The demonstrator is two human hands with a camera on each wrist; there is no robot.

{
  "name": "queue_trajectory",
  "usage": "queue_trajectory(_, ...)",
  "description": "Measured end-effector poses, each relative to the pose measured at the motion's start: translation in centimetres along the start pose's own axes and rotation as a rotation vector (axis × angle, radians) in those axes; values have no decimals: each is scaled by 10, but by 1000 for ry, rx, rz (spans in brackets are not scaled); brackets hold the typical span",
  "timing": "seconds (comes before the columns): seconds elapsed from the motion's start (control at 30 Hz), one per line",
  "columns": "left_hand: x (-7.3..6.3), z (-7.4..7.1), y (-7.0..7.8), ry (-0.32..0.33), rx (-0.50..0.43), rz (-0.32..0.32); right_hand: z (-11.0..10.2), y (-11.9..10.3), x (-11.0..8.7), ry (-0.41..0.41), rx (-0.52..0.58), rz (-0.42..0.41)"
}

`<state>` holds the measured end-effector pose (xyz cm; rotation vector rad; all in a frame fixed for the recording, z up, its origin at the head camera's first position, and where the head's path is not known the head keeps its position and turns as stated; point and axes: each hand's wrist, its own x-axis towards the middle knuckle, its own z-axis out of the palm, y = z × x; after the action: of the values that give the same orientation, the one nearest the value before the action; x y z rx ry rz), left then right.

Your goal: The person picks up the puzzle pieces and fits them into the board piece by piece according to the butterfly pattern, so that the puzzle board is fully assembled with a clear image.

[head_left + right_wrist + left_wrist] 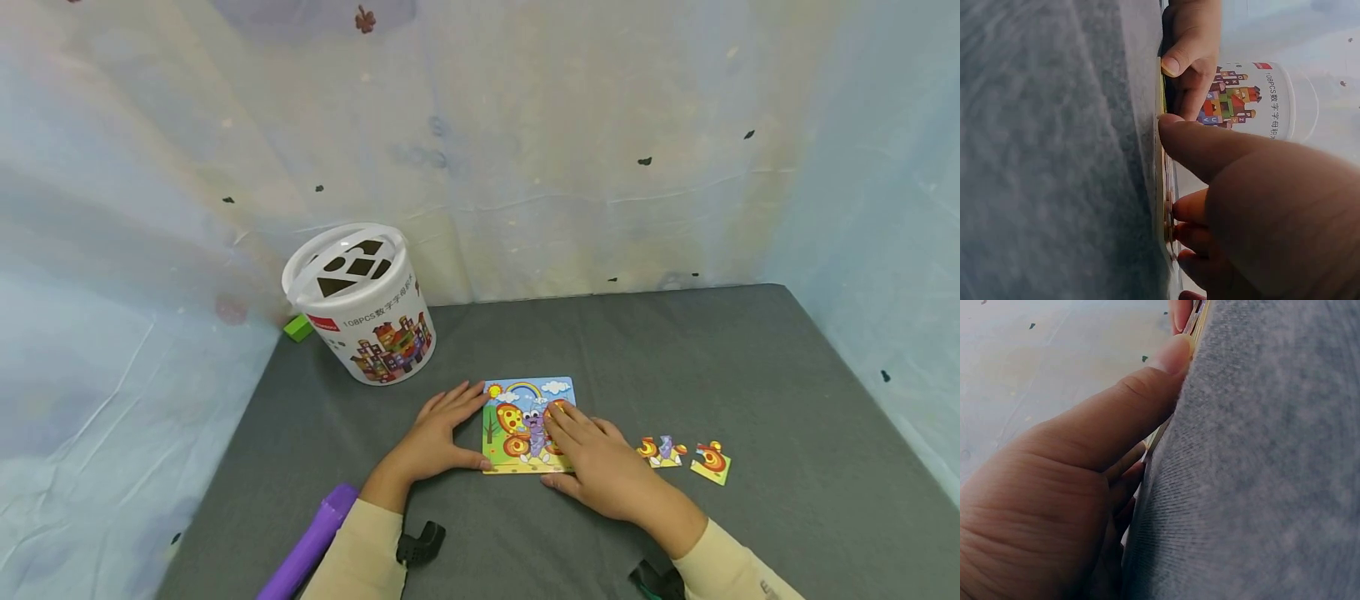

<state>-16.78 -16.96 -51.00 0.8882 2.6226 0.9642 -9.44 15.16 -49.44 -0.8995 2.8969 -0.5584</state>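
A flat butterfly puzzle board [534, 433] lies on the grey cloth, its purple butterfly under a rainbow. My left hand [438, 437] is spread along its left side, thumb at the lower corner and fingertips at the upper one. Across the butterfly's right wing, the extended fingers of my right hand [600, 462] rest on the picture and hide part of it. The right thumb [1179, 125] touches the board's near edge in the right wrist view. In the left wrist view, the left thumb [1172, 356] presses at the board's edge.
Two loose puzzle pieces, one with a purple body [665, 452] and one with an orange wing [712, 463], lie right of the right hand. A white block bucket [367, 308] stands back left, a green block [298, 327] beside it. A purple tube [311, 542] lies by the left sleeve.
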Motion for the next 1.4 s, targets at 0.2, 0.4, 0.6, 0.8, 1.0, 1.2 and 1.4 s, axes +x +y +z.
queue_trajectory(0.2,0,0,1,0,-2,-5,2,-1,1,13,-15,10)
queue_trajectory(0.4,0,0,1,-1,4,-8,3,0,1,24,-16,3)
queue_trajectory(0.6,-1,-1,0,-1,6,-13,2,0,1,4,19,7)
queue_trajectory(0.8,-1,0,-1,4,5,-10,5,5,1,-9,107,22)
queue_trajectory(1.0,-1,1,-1,13,-11,4,3,15,2,48,361,18)
queue_trajectory(1.2,-1,1,-1,15,-6,14,-4,24,-2,141,674,5)
queue_trajectory(1.4,-1,0,0,3,6,4,-16,35,-11,210,941,-27)
